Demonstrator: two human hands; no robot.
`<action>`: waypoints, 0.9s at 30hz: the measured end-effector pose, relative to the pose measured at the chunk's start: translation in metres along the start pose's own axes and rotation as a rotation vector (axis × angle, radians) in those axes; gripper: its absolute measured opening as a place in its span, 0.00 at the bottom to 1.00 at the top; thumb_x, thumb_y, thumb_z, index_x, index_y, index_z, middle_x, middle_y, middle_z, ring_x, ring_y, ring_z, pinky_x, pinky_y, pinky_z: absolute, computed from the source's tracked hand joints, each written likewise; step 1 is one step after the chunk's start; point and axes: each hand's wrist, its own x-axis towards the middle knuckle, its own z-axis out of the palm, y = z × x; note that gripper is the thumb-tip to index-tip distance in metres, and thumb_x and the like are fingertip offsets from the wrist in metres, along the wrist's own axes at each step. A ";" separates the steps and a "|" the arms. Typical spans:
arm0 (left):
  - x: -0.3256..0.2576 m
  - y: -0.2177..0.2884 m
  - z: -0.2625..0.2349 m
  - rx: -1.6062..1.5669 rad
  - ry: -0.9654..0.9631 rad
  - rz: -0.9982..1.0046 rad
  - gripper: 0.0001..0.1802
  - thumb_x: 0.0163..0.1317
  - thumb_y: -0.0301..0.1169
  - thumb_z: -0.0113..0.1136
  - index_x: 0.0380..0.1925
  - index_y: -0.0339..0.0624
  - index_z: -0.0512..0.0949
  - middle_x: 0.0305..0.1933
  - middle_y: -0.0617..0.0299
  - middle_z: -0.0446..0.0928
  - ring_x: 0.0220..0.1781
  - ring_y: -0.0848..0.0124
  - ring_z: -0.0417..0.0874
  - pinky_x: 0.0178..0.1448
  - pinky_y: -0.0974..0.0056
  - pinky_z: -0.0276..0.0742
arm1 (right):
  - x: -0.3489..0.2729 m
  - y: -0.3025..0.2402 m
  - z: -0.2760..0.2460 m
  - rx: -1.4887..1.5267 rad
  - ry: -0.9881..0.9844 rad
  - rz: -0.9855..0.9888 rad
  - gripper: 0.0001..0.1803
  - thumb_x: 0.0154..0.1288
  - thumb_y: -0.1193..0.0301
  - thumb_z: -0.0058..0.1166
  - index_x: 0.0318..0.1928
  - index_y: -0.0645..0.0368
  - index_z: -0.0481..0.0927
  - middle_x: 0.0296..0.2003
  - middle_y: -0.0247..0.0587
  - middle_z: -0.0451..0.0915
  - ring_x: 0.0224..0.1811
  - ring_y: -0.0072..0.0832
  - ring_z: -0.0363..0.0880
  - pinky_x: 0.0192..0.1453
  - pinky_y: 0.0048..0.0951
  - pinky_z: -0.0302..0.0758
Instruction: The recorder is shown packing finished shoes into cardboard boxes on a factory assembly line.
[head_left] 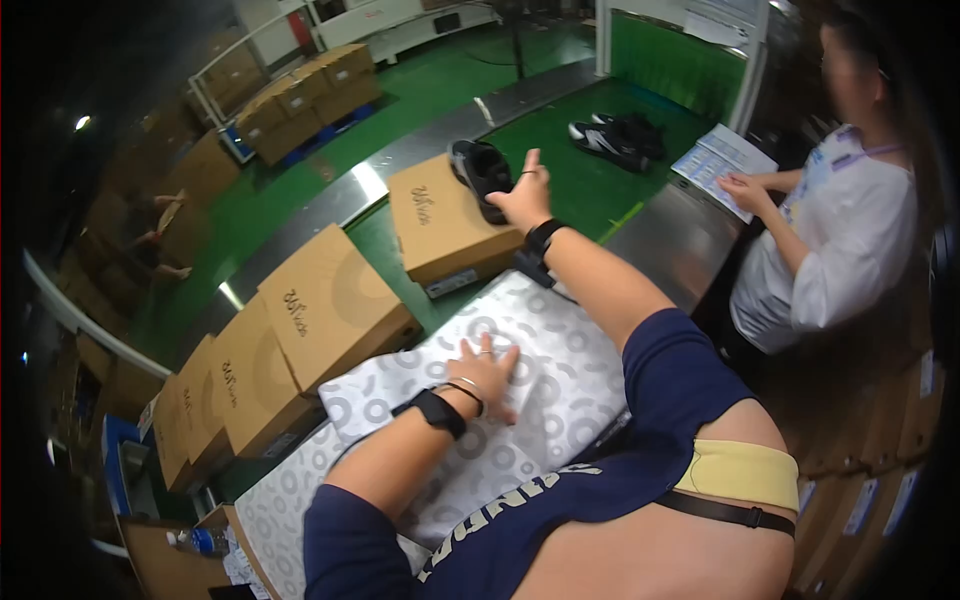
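My left hand (482,380) lies with fingers spread on white wrapping paper (570,340) printed with grey rings. A ring and a dark wristband show on that arm. My right arm reaches forward, and my right hand (527,197) is open, thumb and fingers apart, beside a black shoe (482,170). Whether the thumb touches the shoe I cannot tell. The shoe rests on the right side of a closed brown shoebox (425,215) on the green conveyor belt.
Several brown shoeboxes (330,300) line the belt at left. A pair of black shoes (615,140) lies farther along it. At right a person in a white top stands by an open printed booklet (725,165). A water bottle (205,541) lies at lower left.
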 end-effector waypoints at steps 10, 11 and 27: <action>0.006 0.007 0.007 -0.054 0.091 -0.041 0.53 0.34 0.48 0.69 0.63 0.63 0.51 0.67 0.43 0.45 0.66 0.38 0.49 0.57 0.42 0.62 | 0.019 -0.039 -0.015 0.464 -0.736 0.047 0.20 0.45 0.72 0.63 0.41 0.65 0.76 0.39 0.43 0.75 0.38 0.30 0.75 0.49 0.28 0.71; 0.007 0.007 0.006 -0.046 0.101 -0.036 0.52 0.35 0.46 0.68 0.63 0.62 0.51 0.67 0.43 0.45 0.66 0.38 0.49 0.57 0.41 0.62 | 0.004 -0.055 -0.044 0.588 -0.784 0.074 0.22 0.45 0.74 0.62 0.43 0.66 0.75 0.37 0.39 0.76 0.37 0.25 0.75 0.47 0.24 0.71; -0.180 -0.017 -0.022 -0.502 0.299 0.760 0.20 0.51 0.33 0.58 0.45 0.42 0.72 0.39 0.53 0.77 0.39 0.55 0.78 0.42 0.58 0.73 | -0.249 -0.095 -0.177 -0.320 -0.876 -1.088 0.09 0.43 0.69 0.54 0.29 0.52 0.78 0.51 0.47 0.68 0.57 0.46 0.63 0.57 0.49 0.60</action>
